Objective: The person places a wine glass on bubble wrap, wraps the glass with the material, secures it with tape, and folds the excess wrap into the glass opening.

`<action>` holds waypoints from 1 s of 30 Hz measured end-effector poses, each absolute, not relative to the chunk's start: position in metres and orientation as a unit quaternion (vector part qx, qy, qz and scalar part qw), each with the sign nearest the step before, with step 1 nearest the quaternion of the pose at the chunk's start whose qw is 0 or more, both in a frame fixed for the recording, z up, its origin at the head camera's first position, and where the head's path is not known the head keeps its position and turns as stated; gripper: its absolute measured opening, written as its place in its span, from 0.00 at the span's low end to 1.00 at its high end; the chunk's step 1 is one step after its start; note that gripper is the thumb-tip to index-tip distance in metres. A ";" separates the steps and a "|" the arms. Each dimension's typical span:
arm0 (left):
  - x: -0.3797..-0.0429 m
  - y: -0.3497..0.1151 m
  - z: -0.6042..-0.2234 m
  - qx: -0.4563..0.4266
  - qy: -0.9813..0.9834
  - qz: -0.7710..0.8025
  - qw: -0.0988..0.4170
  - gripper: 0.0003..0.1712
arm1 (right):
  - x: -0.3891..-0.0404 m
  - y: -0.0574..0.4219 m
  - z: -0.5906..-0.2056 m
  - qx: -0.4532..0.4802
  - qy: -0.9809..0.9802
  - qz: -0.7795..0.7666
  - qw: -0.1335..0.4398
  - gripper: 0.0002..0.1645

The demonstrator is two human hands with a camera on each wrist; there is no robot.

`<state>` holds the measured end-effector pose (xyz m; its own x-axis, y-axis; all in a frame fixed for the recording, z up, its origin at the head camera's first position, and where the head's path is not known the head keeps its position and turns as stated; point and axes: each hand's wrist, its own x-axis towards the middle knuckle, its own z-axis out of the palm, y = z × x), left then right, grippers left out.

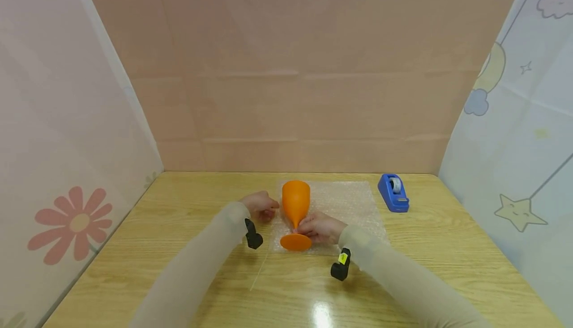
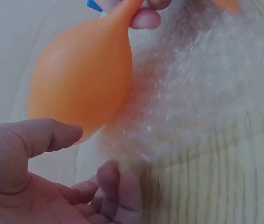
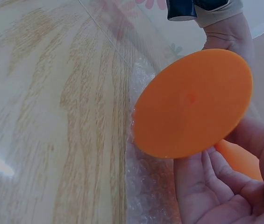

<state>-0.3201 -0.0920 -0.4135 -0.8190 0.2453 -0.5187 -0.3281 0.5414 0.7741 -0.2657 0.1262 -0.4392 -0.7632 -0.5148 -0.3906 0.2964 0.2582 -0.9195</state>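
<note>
Smooth orange goblet over clear, dimpled bubble wrap, round foot nearest the person.
Right hand pinches its slim stem; the long axis runs away to the egg-shaped bowl, beside which the left hand holds thumb and fingers apart. Off right: blue wedge-shaped tape dispenser.

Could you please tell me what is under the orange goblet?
Bubble wrap lies under the goblet, spread on the wooden table; the patch the goblet covers cannot be seen.
</note>
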 end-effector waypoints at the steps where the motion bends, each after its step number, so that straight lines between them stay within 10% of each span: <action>1: -0.320 -0.092 -0.415 -0.024 0.828 0.475 0.297 0.10 | -0.266 0.126 -0.439 -0.074 0.718 -0.605 0.336 0.06; 10: -0.319 -0.084 -0.417 -0.043 0.804 0.528 0.269 0.12 | -0.265 0.124 -0.438 -0.073 0.723 -0.603 0.330 0.06; 19: -0.311 -0.075 -0.405 -0.033 0.767 0.576 0.282 0.35 | -0.266 0.126 -0.437 -0.072 0.717 -0.608 0.333 0.07; 30: -0.306 -0.070 -0.405 -0.007 0.792 0.553 0.258 0.31 | -0.263 0.126 -0.437 -0.077 0.720 -0.605 0.329 0.06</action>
